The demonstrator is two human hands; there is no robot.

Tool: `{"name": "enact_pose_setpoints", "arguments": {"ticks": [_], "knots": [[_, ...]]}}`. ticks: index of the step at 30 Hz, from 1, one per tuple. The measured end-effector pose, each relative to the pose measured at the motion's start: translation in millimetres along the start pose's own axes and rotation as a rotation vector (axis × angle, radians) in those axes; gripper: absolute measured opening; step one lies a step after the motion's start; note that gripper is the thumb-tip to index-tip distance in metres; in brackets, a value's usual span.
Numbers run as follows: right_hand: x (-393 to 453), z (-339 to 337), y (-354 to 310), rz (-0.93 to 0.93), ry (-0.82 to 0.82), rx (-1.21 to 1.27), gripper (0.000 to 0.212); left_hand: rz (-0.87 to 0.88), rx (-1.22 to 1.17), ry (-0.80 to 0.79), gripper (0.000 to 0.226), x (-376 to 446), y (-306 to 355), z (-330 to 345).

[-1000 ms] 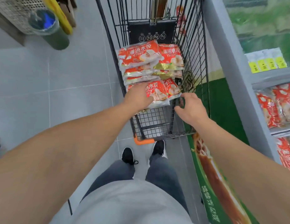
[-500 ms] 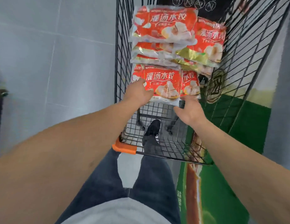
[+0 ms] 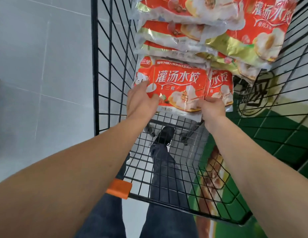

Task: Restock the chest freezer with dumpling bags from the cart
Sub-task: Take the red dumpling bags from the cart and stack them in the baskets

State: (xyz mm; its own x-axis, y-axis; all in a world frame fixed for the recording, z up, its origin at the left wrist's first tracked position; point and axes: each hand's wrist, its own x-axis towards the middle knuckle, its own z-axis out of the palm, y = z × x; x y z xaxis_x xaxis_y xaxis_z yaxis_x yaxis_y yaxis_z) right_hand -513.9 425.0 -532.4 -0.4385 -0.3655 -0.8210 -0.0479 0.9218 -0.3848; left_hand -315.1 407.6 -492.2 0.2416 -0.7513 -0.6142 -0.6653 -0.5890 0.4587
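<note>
Reaching into the cart (image 3: 96, 69), your left hand (image 3: 141, 102) lies on the near left corner of the front dumpling bag (image 3: 174, 86), fingers nearly straight and pressing on its face. Your right hand (image 3: 212, 107) has curled its fingers round the near right edge of the same bag. Both hands touch it, so neither is nearer. The bag lies straight ahead of you, long axis running left to right, near edge toward you, at the front of the taller stack of bags (image 3: 192, 36) by the far end of the cart. A second bag (image 3: 220, 88) is just beside it, touching on the right. I judge the lift must go up and toward you. Compared with half a second ago, your right hand has moved from below the bag to grip its edge, and the view has come closer.
</note>
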Motion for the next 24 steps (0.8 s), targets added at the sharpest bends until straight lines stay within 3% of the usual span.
{"name": "enact_pose_setpoints", "arguments": {"ticks": [5,11,19,22,24], "knots": [[6,-3,5,-0.015,0.067,0.058,0.007,0.042,0.016,0.063,0.047,-1,2,5],[14,-35,15,-0.012,0.268,-0.025,0.008,-0.043,0.029,0.073,0.038,17,11,11],[33,-53,8,0.046,0.055,0.193,0.031,-0.097,-0.08,0.017,0.02,34,11,28],[30,-54,15,0.034,0.028,0.22,0.017,-0.172,-0.206,0.023,0.013,34,12,25],[13,-54,12,0.012,0.06,0.231,0.012,-0.199,-0.278,0.003,0.025,27,12,16]]}}
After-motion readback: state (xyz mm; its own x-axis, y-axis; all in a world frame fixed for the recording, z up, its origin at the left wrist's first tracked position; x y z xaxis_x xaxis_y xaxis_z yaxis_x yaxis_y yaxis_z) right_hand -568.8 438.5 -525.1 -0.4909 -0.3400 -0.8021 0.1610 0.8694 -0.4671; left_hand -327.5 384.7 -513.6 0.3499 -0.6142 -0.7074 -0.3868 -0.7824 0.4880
